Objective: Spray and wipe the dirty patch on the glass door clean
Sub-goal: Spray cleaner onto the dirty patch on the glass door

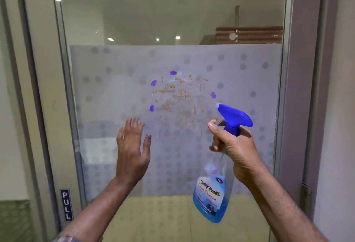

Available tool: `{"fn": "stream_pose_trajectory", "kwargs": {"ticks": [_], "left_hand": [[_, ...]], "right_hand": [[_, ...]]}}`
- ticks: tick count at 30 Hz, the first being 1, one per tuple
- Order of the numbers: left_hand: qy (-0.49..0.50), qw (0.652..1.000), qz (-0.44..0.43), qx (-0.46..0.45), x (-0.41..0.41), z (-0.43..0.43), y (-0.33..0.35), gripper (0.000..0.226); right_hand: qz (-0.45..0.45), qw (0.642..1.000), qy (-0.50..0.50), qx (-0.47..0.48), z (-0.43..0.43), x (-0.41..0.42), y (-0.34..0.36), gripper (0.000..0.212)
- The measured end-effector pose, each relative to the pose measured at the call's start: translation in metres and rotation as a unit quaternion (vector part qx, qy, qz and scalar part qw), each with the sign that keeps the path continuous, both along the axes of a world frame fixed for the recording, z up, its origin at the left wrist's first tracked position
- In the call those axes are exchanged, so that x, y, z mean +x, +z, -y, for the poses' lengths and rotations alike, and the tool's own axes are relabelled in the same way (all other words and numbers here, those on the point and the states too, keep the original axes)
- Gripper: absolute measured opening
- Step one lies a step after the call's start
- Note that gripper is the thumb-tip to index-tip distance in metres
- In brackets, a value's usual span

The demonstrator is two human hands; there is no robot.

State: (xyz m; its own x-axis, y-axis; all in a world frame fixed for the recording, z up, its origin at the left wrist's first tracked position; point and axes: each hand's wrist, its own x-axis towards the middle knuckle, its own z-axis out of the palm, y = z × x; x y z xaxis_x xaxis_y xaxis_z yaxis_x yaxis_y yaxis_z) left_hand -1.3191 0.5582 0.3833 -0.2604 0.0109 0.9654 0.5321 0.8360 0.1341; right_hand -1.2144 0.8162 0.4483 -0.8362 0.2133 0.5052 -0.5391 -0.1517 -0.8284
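Note:
A glass door point(115, 91) with a frosted dotted band fills the view. At its middle is the dirty patch point(180, 101), brown streaks and specks ringed by several purple marks. My right hand point(236, 149) grips the neck of a spray bottle point(213, 195) of blue glass cleaner, index finger on the trigger. Its blue nozzle point(233, 115) points left at the patch, close to the glass. My left hand point(132, 145) is raised, fingers spread, holding nothing, just left of and below the patch; whether it touches the glass I cannot tell. No cloth is in view.
A metal door frame point(63, 80) runs down the left, with a blue PULL sign point(66, 204) low on it. A grey frame post point(299, 88) stands at the right. Tiled floor shows through the clear glass below the frosted band.

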Motion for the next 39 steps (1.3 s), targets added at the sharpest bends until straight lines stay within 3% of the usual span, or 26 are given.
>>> {"fn": "stream_pose_trajectory", "kwargs": {"ticks": [3, 6, 8, 11, 14, 18, 23, 29, 33, 39], "left_hand": [[-0.122, 0.988, 0.098, -0.001, 0.048, -0.028, -0.024, 0.045], [-0.231, 0.939, 0.249, 0.057, 0.095, -0.051, -0.043, 0.056], [-0.284, 0.904, 0.289, 0.14, 0.12, -0.064, -0.052, 0.053], [-0.31, 0.866, 0.275, 0.28, 0.149, -0.079, -0.058, 0.049], [-0.294, 0.855, 0.251, 0.346, 0.174, -0.078, -0.061, 0.053], [-0.276, 0.854, 0.246, 0.366, 0.213, -0.057, -0.073, 0.059], [-0.248, 0.859, 0.261, 0.365, 0.281, -0.013, -0.097, 0.05], [-0.255, 0.836, 0.273, 0.402, 0.356, 0.04, -0.132, 0.063], [-0.241, 0.821, 0.26, 0.447, 0.409, 0.056, -0.134, 0.06], [-0.178, 0.822, 0.217, 0.495, 0.476, 0.074, -0.15, 0.074]], "right_hand": [[-0.005, 0.998, 0.057, 0.02, -0.004, 0.01, -0.009, 0.005], [-0.005, 0.994, 0.098, 0.043, -0.004, 0.02, -0.02, 0.011], [0.001, 0.992, 0.117, 0.055, -0.001, 0.028, -0.027, 0.016], [0.007, 0.987, 0.147, 0.063, 0.013, 0.046, -0.036, 0.024], [0.003, 0.982, 0.177, 0.067, 0.035, 0.072, -0.045, 0.025], [-0.005, 0.975, 0.211, 0.064, 0.07, 0.114, -0.053, 0.019], [-0.007, 0.966, 0.249, 0.075, 0.124, 0.174, -0.068, 0.02], [0.005, 0.955, 0.287, 0.074, 0.186, 0.243, -0.089, 0.011], [0.018, 0.945, 0.319, 0.074, 0.21, 0.283, -0.095, 0.017], [0.036, 0.933, 0.354, 0.056, 0.24, 0.352, -0.101, 0.029]]}}
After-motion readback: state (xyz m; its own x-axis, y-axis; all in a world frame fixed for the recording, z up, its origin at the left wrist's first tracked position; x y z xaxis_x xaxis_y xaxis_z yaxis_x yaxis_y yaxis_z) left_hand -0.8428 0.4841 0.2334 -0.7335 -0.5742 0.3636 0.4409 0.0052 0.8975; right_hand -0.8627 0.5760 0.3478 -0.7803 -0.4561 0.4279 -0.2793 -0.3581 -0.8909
